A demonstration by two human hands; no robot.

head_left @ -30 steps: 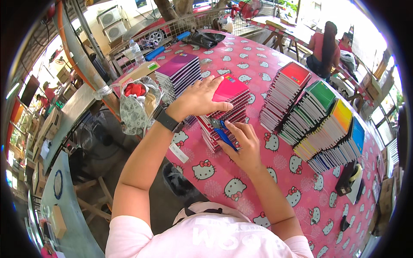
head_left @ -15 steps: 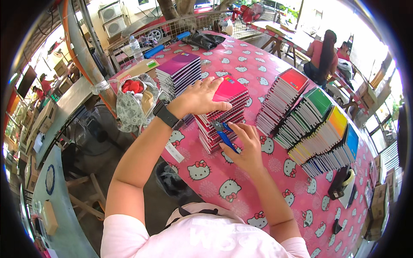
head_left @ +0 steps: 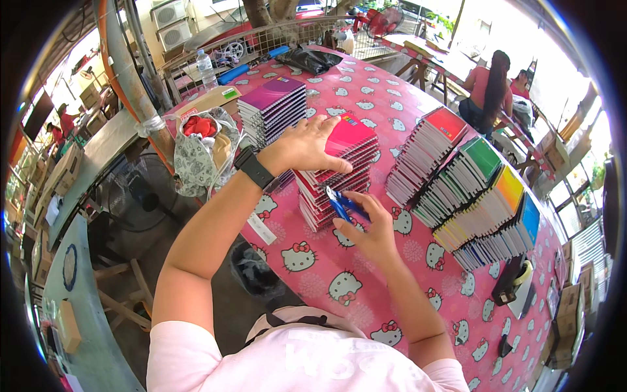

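A tall stack of spiral notebooks with pinkish-red covers (head_left: pixel 353 132) stands near the middle of the table. My left hand (head_left: pixel 307 145) lies flat on its top, fingers spread and thumb pointing right. Low at the stack's near right side, my right hand (head_left: pixel 372 228) grips blue-handled pliers (head_left: pixel 339 207). Their handles are spread apart, and the metal jaws are close to the wire spirals; whether they touch is unclear. Just behind my left wrist rises a stack of purple spiral notebooks (head_left: pixel 271 93), partly covered by my hand.
Leaning rows of red (head_left: pixel 446 124), green (head_left: pixel 480 157), yellow (head_left: pixel 508 186) and blue notebooks (head_left: pixel 530 215) lie at right. A patterned bag (head_left: pixel 196 173), water bottle (head_left: pixel 206 68) and black plastic bag (head_left: pixel 310 60) are farther left and back. A tape dispenser (head_left: pixel 506 287) sits right.
The pliers' handles have spread apart in my right hand, and the hand has shifted slightly down. My left hand stays on the stack. The whole view has shifted slightly.
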